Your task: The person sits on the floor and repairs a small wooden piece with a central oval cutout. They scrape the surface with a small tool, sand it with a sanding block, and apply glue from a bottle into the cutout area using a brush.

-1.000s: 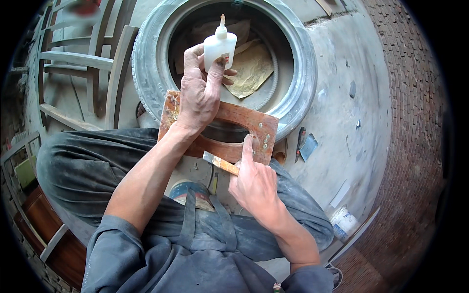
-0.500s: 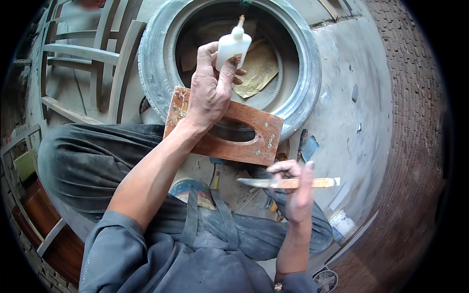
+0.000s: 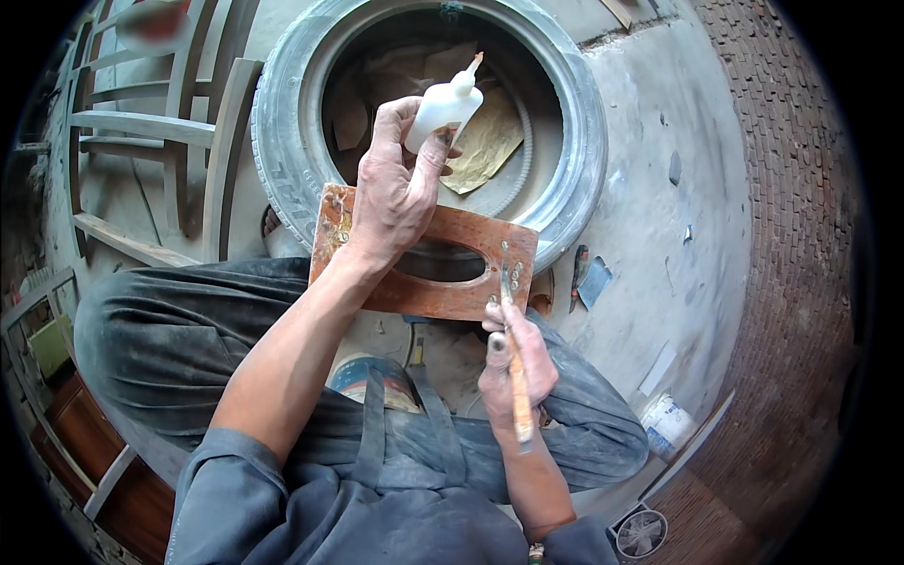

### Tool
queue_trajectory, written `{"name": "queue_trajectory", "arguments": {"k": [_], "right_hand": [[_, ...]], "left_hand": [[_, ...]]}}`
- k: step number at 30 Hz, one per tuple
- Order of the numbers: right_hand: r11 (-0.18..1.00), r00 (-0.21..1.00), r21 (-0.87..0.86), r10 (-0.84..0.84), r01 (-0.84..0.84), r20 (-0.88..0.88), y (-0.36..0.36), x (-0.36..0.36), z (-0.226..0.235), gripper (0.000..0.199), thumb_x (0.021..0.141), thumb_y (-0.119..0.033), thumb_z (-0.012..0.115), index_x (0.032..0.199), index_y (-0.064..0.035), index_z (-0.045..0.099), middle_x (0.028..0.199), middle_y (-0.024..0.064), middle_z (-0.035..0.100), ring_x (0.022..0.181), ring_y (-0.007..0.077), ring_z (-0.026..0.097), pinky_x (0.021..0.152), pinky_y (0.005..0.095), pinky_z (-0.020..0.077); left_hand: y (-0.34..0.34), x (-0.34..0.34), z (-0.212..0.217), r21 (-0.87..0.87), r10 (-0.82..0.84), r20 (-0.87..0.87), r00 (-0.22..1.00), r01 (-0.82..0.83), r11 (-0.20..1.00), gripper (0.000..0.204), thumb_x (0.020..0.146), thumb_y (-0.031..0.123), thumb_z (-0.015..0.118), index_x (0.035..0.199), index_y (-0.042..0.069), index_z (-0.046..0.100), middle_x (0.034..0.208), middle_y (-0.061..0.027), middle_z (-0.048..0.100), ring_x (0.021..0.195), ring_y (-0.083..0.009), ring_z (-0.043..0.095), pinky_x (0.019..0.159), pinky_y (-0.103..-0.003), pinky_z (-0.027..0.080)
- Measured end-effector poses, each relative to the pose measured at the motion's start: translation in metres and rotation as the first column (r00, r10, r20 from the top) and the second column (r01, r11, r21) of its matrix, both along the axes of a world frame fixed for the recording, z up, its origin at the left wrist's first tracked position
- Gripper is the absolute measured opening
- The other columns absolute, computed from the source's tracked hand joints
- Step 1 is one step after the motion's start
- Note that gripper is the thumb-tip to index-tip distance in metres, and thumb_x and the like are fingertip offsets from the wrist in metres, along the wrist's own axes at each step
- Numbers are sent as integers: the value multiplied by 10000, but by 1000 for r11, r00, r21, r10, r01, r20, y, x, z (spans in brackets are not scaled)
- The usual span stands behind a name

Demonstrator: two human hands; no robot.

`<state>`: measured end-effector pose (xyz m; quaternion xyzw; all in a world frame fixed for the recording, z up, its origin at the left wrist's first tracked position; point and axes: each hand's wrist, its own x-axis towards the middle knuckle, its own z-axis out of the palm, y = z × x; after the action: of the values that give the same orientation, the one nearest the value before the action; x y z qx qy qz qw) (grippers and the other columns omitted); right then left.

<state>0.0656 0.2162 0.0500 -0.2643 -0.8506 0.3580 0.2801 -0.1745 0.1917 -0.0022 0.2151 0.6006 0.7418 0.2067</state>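
bottle (image 3: 444, 108): glossy white plastic | board (image 3: 443, 273): worn reddish wood | tyre (image 3: 282, 141): matt rubber

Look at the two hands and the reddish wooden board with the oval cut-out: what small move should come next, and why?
Probably tilt the white plastic squeeze bottle in the left hand down toward the right end of the reddish wooden board with the oval cut-out. The bottle's nozzle points up and away, while the right hand already has the tip of its wooden-handled knife at that end.

A rough outdoor workshop yard: worn tyre (image 3: 282, 141), bare wooden chair frames (image 3: 141, 132), concrete ground (image 3: 659, 217), brick paving (image 3: 800, 188)
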Motion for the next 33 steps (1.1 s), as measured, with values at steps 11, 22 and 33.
{"name": "queue_trajectory", "arguments": {"k": [11, 22, 33], "right_hand": [[990, 991, 108, 77, -89, 112, -8, 6, -8, 292, 996, -80, 780, 1241, 62, 707, 1052, 174, 772, 997, 363, 786, 932, 458, 652], [994, 989, 92, 53, -66, 138, -6, 6, -10, 306, 975, -57, 793, 1245, 62, 713, 1085, 188, 778, 1042, 388, 782, 936, 456, 647], [987, 985, 127, 78, -98, 152, -5, 2, -6, 298, 969, -62, 799, 1228, 59, 715, 1094, 188, 776, 1057, 402, 779, 931, 464, 645]], "left_hand": [[-1, -1, 0, 5, -20, -7, 1000, 20, 1000, 391, 1150, 248, 591, 1434, 19, 450, 1283, -164, 677, 1075, -197, 749, 850, -308, 615], [2, 0, -2, 25, 26, -20, 999, -26, 999, 328, 1135, 187, 619, 1389, 30, 480, 1235, -143, 716, 1003, -169, 764, 801, -307, 635], [1, 0, 0, 19, 20, -42, 999, -19, 1000, 348, 1137, 214, 619, 1392, 27, 475, 1259, -158, 711, 1014, -183, 767, 804, -312, 642]]}}
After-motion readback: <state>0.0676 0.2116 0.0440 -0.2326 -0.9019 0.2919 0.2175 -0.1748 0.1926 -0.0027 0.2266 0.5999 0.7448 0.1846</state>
